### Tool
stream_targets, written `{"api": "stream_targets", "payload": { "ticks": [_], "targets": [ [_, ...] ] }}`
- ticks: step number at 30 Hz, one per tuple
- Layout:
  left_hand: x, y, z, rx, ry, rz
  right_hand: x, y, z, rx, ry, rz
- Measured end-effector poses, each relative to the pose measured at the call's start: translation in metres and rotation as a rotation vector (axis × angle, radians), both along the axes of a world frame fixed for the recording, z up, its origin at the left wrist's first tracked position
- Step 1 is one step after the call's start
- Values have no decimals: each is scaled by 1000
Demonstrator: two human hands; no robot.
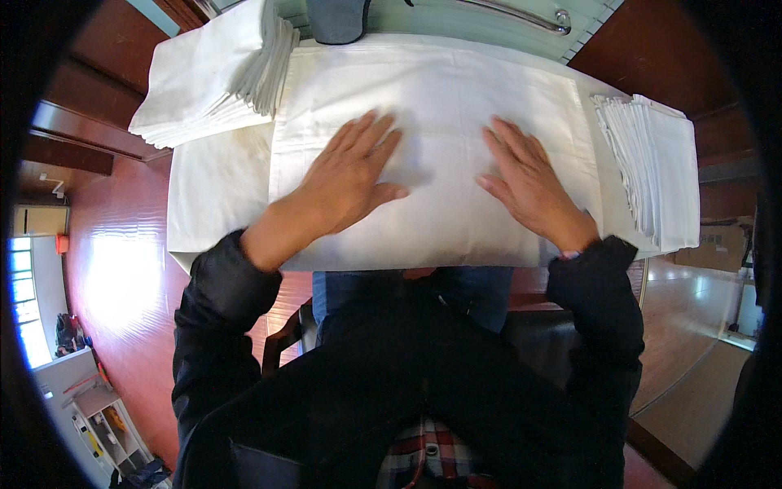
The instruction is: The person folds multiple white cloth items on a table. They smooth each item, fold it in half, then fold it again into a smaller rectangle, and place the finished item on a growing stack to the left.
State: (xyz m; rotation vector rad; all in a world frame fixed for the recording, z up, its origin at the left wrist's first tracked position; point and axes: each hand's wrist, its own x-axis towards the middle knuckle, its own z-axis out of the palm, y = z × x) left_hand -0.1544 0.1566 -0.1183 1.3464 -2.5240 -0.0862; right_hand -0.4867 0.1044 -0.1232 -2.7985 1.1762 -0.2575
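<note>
A white cloth [440,220] is spread out in front of me, with faint crease lines across it. My left hand [346,171] rests on its left half, palm down, fingers stretched out and thumb pointing inward. On the right half lies my right hand [525,179], likewise palm down with the fingers extended. Neither hand holds anything. At the far left is a thick stack of folded white cloths [204,69], its layered edges facing the spread cloth. Another pile of folded white cloths [664,175] lies at the right end of the table.
A white covering [216,191] lies over the table. Beyond its far edge stand a dark grey object [338,20] and a metal bar handle [521,15]. Dark wooden panels flank the far side. I sit on a dark chair [281,342] above a reddish floor [122,212].
</note>
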Motion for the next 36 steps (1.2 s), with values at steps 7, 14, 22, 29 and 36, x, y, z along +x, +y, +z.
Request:
{"api": "stream_targets", "payload": {
  "ticks": [7,14,22,29,36],
  "targets": [
    [-1,-124,-27,82,-42,300,96,-89,-13,134,-49,12],
    [66,-176,-53,-28,-23,486,108,-137,-40,47,-81,-131],
    [79,-183,-31,-51,208,490,101,-141,-50,-22,-158,-125],
    [77,-186,-26,-40,307,439,99,-142,-42,-86,-239,-66],
    [74,-185,-25,-93,306,366,116,-183,-17,-33,-272,13]
  ]
}}
